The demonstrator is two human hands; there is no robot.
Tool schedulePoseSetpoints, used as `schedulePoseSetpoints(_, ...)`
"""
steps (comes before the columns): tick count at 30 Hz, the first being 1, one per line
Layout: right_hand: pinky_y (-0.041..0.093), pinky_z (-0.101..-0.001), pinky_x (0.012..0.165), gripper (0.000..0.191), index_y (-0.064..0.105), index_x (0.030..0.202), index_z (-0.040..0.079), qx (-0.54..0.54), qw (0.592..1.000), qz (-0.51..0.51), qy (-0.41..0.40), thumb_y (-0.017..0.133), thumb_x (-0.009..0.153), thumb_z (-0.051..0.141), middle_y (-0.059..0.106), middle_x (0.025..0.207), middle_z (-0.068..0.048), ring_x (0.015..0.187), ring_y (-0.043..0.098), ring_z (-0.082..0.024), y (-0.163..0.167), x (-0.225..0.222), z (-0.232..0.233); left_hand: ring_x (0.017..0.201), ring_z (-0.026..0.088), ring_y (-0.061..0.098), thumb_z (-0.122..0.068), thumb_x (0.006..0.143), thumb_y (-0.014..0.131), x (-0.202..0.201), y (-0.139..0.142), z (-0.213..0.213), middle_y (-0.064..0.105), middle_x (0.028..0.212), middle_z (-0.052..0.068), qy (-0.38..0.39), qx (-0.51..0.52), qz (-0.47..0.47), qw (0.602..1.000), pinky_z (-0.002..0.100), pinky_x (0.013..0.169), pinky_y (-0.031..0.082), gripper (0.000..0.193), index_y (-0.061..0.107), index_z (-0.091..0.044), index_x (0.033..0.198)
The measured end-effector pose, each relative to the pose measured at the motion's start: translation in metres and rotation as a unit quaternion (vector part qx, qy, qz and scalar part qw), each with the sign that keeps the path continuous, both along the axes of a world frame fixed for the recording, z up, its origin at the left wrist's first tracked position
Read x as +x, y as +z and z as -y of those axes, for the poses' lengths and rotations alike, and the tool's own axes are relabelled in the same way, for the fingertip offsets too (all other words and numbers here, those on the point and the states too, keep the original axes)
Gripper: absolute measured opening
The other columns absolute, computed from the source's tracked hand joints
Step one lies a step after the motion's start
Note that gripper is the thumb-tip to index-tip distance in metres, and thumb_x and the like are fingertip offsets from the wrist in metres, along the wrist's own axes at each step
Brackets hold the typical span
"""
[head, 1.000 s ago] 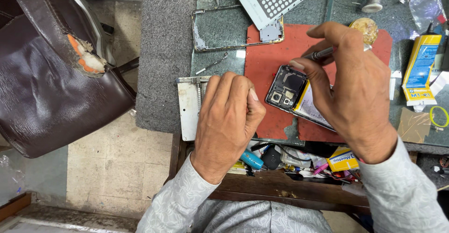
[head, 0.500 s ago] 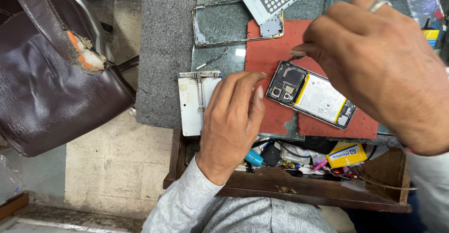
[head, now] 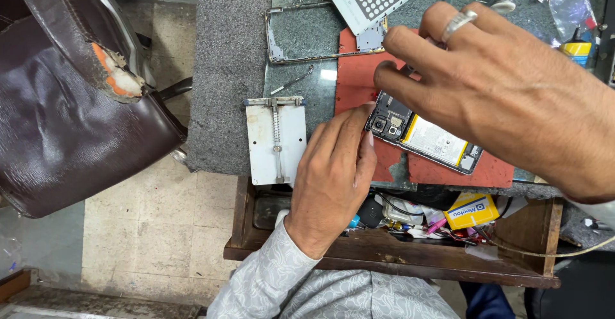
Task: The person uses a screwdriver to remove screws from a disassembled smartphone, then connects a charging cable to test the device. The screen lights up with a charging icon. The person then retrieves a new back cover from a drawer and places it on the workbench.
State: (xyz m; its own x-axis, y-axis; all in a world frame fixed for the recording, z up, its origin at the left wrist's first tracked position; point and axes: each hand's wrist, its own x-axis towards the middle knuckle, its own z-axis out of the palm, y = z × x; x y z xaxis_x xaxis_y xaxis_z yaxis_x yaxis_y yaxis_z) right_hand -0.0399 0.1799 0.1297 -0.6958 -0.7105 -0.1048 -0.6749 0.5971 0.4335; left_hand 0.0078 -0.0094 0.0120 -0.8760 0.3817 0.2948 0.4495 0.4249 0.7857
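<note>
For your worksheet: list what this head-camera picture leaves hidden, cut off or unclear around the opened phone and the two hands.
- Opened phone: its upper edge is hidden by the right hand.
- Right hand: whether its fingertips grip anything cannot be seen.
- Left hand: fingertips reach the phone's corner; contact unclear.
- Open drawer: contents partly covered by the left wrist.

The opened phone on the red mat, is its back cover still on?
No: the opened phone on the red mat shows bare camera modules and battery.

Grey stone worktop (head: 230, 69), wooden drawer (head: 397, 255), tiled floor (head: 160, 229), worn brown chair (head: 64, 120)
</note>
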Motion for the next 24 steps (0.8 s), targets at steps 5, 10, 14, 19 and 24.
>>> schedulePoseSetpoints(5, 0.050, -0.0318, 0.074, 0.017, 0.061, 0.107, 0.012, 0.138, 0.985, 0.063, -0.078, 0.062, 0.094, 0.022, 0.055, 0.101, -0.001, 0.088, 0.059, -0.016, -0.003, 0.001, 0.001, 0.113, 0.033, 0.064, -0.003, 0.100, 0.062, 0.001, -0.001, 0.000, 0.065, 0.127, 0.017, 0.006, 0.002, 0.000, 1.000, 0.043, 0.100, 0.053, 0.037, 0.057, 0.002, 0.136)
schedulePoseSetpoints(10, 0.049, -0.0313, 0.077, 0.027, 0.063, 0.114, 0.014, 0.091, 0.995, 0.000, -0.032, 0.062, 0.089, 0.025, 0.058, 0.107, 0.000, 0.098, 0.058, -0.015, -0.002, 0.005, -0.002, 0.112, 0.032, 0.065, -0.003, 0.101, 0.062, 0.000, -0.001, 0.000, 0.065, 0.127, 0.017, 0.008, -0.001, -0.004, 1.000, 0.042, 0.099, 0.054, 0.036, 0.057, 0.002, 0.136)
schedulePoseSetpoints(14, 0.050, -0.0309, 0.079, 0.037, 0.066, 0.112, 0.013, -0.001, 1.000, -0.026, 0.006, 0.063, 0.077, 0.025, 0.063, 0.117, 0.000, 0.102, 0.058, -0.016, -0.004, 0.006, -0.005, 0.112, 0.033, 0.065, -0.003, 0.101, 0.062, 0.000, 0.000, 0.000, 0.065, 0.126, 0.017, 0.004, -0.002, -0.002, 1.000, 0.042, 0.099, 0.054, 0.036, 0.057, 0.003, 0.136)
schedulePoseSetpoints(19, 0.050, -0.0307, 0.079, 0.038, 0.072, 0.114, 0.014, 0.001, 1.000, -0.006, -0.025, 0.065, 0.078, 0.025, 0.064, 0.105, 0.004, 0.100, 0.059, -0.017, -0.006, 0.009, -0.007, 0.111, 0.033, 0.065, -0.004, 0.101, 0.061, 0.000, 0.001, 0.000, 0.065, 0.126, 0.017, 0.007, 0.000, 0.005, 1.000, 0.042, 0.098, 0.054, 0.034, 0.058, 0.001, 0.134)
schedulePoseSetpoints(24, 0.051, -0.0335, 0.083, 0.040, 0.077, 0.110, 0.014, -0.109, 0.992, -0.044, -0.044, 0.069, 0.071, 0.019, 0.068, 0.100, 0.005, 0.096, 0.060, -0.019, -0.002, 0.020, -0.017, 0.110, 0.033, 0.065, -0.005, 0.102, 0.061, 0.000, 0.001, 0.001, 0.065, 0.126, 0.017, 0.004, 0.003, 0.005, 1.000, 0.043, 0.097, 0.054, 0.033, 0.059, 0.001, 0.134)
